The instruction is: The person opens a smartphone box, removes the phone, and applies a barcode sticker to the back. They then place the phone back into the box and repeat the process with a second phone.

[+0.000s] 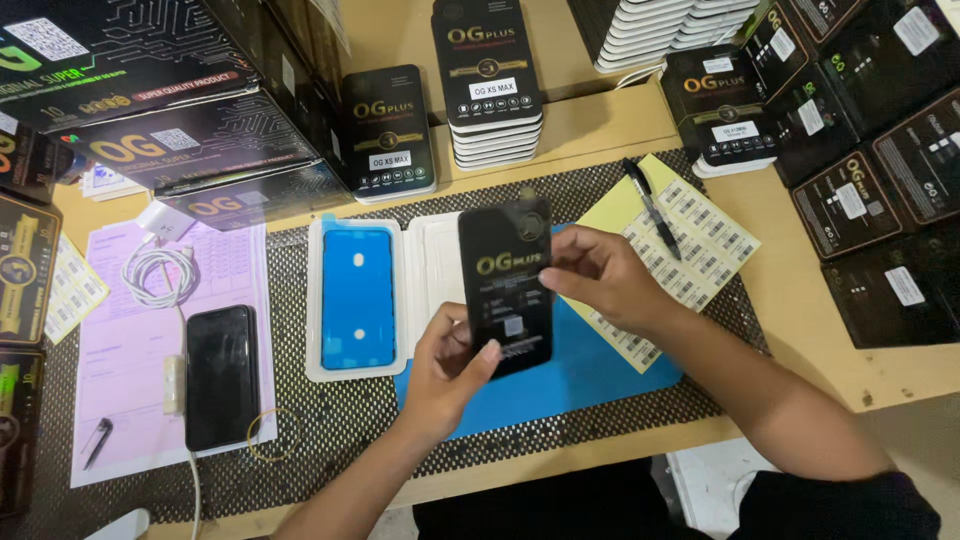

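Two hands [450, 365] [600, 275] hold black sleeve [505, 285] above mesh-matted wooden table [600, 120].

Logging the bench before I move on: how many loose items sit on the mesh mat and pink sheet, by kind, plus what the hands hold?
Black sleeve held by left hand and right hand: 1
Open white tray with blue film: 1
Black phone: 1
Coiled white cable: 1
Black pen: 1
Barcode label sheet: 1
Total: 6
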